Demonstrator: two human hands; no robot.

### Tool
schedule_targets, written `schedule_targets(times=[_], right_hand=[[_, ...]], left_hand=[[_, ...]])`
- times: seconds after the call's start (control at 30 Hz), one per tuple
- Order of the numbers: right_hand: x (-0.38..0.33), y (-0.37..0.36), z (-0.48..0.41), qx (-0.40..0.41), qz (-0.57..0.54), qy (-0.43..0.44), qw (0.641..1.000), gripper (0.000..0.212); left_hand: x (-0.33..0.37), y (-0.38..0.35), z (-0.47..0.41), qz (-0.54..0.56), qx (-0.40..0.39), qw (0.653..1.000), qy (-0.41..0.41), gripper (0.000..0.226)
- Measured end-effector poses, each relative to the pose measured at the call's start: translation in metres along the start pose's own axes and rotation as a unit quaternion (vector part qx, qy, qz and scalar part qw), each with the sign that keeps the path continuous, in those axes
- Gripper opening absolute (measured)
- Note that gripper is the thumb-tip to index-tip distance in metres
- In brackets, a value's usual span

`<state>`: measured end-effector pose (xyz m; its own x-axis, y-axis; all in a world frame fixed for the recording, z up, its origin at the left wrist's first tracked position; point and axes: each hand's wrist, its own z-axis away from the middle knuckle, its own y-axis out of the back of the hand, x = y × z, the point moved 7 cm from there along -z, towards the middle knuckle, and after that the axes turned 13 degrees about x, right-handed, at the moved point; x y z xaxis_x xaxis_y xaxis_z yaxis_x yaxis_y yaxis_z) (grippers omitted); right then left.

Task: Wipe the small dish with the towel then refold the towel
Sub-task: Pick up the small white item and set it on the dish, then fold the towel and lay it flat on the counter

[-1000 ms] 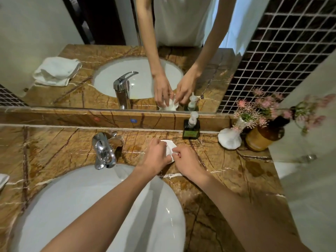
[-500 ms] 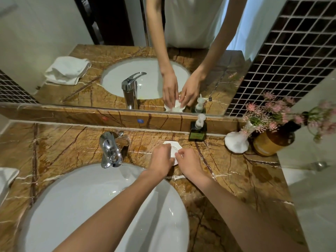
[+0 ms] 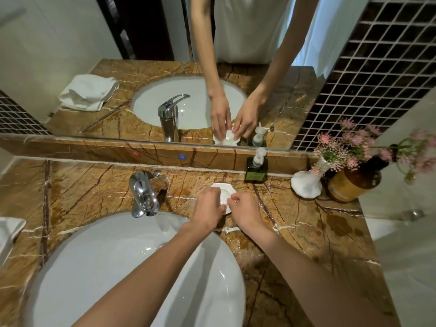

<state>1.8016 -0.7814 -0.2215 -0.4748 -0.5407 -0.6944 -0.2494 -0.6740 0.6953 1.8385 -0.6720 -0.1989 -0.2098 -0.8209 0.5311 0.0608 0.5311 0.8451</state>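
Small dish (image 3: 223, 190), white and glossy with a scalloped, shell-like rim, sits on the brown veined marble tabletop (image 3: 89, 192) at about 12 o'clock from the white oval sink basin (image 3: 113, 267), just right of the chrome faucet (image 3: 144, 194). Both hands meet over it. The left hand (image 3: 208, 208) covers the dish's left side, fingers curled down onto it; whether they grip the rim cannot be told. The right hand (image 3: 245, 211) lies at the dish's 4 o'clock, thumb and forefinger pinched together at the dish's right edge, seemingly on a small pale bit that is too small to make out. Towel (image 3: 9, 232), white and soft-looking, shows only as a folded corner at the 9 o'clock edge of the view, well apart from the hands. A dark green square pump bottle (image 3: 256, 169) with a white pump stands at 1 o'clock from the dish, against the marble ledge under the mirror (image 3: 70, 43). Farther right, at 3 o'clock, a white bulbous vase (image 3: 306, 185) holds pink flowers (image 3: 342, 147), touching or just beside a round amber jar (image 3: 351, 185).
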Motion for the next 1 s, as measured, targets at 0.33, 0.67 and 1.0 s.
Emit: schedule_targets(times=[0.33,0.67,1.0], right_hand=[[0.0,0.02,0.025,0.031,0.049,0.092,0.994,0.03],[-0.008,0.042,0.096,0.027,0.206,0.241,0.948,0.039],[0.006,0.046,0.171,0.007,0.287,0.292,0.912,0.049]], left_hand=[[-0.001,0.014,0.025,0.012,0.018,0.997,-0.071,0.043],[-0.002,0.036,0.089,-0.085,0.004,0.98,-0.181,0.043],[-0.022,0.056,0.163,-0.132,-0.031,0.983,-0.126,0.053]])
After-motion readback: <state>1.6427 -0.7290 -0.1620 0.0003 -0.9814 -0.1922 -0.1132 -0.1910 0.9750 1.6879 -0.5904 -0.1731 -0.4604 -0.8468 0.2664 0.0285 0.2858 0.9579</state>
